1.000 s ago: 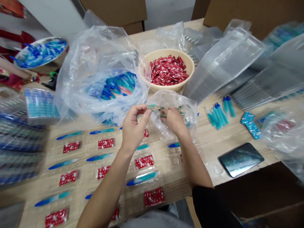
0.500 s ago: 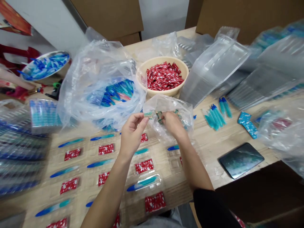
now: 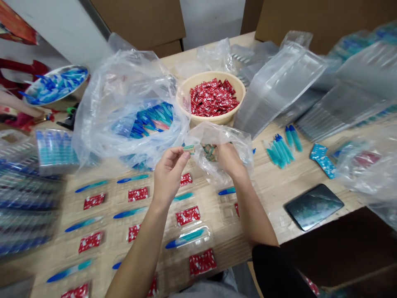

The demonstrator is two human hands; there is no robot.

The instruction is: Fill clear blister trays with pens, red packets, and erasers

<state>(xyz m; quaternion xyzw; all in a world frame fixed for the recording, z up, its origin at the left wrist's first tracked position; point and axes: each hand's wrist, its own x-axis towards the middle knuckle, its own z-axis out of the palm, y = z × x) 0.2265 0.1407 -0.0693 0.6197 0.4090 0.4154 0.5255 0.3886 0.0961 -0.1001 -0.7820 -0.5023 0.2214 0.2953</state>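
Between the thumb and fingers of my left hand (image 3: 170,170) is a small green-and-tan striped piece (image 3: 189,149), possibly several stacked together. My right hand (image 3: 228,158) reaches into a clear plastic bag (image 3: 214,176) holding several green-and-tan pieces (image 3: 209,152); its fingertips are hidden there. Below both hands lie clear plastic trays (image 3: 206,238) in rows. They hold blue-to-turquoise pen-like sticks (image 3: 186,239) and red patterned packets (image 3: 188,215).
A cream bowl (image 3: 182,97) of red packets stands behind the bag. Left of it, a large plastic bag (image 3: 102,91) holds blue sticks. Stacked clear trays (image 3: 279,82), loose turquoise sticks (image 3: 281,151) and a phone (image 3: 314,207) are at right. Another person's arm (image 3: 17,101) shows far left.
My left hand has drawn slightly left and away from the bag with the striped piece. My right hand has gone deeper into the bag, its fingers now hidden.
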